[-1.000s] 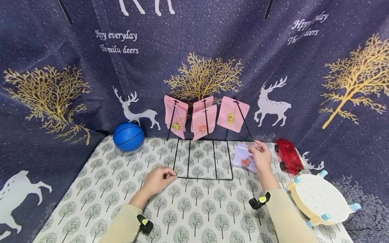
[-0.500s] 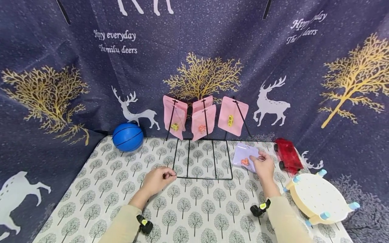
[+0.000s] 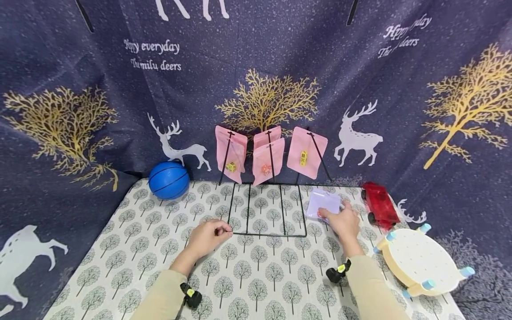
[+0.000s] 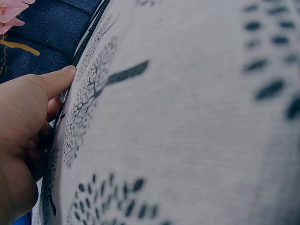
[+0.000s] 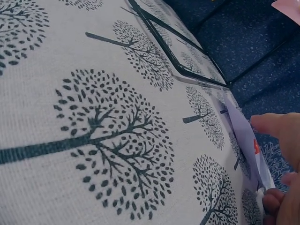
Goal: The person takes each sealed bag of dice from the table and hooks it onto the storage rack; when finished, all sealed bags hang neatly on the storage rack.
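Note:
My left hand (image 3: pixel 206 238) has its fingers curled at the front left corner of a black wire rack (image 3: pixel 248 209), apparently gripping the wire. In the left wrist view, one fingertip (image 4: pixel 69 70) lies against the dark wire. On the right, a lilac zip bag (image 3: pixel 325 200) lies on the table beside the rack. My right hand (image 3: pixel 344 222) is over the bag's near right part, thumb and fingers spread. The thumb hides most of the red dice inside; a red patch (image 5: pixel 256 146) shows in the right wrist view. Lower fingers (image 5: pixel 271 201) touch the bag's edge there.
Pink zip bags with dice hang on the rack's arms: left (image 3: pixel 230 153), middle (image 3: pixel 270 162) and right (image 3: pixel 306 155). A blue ball (image 3: pixel 169 180) sits at the back left. To the right are a red toy car (image 3: pixel 380 205) and a cream stool (image 3: pixel 422 260) lying over.
My right hand first drew back slightly toward the bag's right edge, then slid its thumb left over the red dice. The left hand stays at the rack's corner.

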Action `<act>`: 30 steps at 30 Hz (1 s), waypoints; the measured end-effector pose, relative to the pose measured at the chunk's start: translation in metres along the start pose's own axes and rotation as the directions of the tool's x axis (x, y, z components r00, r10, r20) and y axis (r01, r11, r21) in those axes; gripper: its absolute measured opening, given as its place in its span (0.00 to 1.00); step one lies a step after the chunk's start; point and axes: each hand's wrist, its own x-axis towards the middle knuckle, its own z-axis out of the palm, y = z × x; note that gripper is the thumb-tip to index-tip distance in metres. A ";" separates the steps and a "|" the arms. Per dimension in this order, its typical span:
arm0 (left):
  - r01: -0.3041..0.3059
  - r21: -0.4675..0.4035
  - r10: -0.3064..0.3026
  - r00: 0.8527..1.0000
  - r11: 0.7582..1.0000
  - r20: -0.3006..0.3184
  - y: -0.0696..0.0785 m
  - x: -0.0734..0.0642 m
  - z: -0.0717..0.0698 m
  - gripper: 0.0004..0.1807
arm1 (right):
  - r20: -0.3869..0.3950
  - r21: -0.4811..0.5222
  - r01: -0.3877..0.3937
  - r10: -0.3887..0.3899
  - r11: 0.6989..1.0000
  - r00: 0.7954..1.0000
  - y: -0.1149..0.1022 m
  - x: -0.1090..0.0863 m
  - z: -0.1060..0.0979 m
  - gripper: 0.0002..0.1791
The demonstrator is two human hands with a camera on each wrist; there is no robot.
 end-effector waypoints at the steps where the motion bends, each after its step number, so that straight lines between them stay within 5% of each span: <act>1: 0.002 0.000 -0.002 1.000 1.000 0.002 0.000 0.000 0.000 0.04 | 0.006 -0.009 -0.001 0.001 1.000 1.000 0.000 0.000 0.000 0.59; 30: 0.002 0.000 -0.002 1.000 1.000 0.009 0.001 0.001 -0.001 0.04 | 0.052 0.074 0.026 -0.030 0.997 0.998 -0.003 0.003 -0.005 0.52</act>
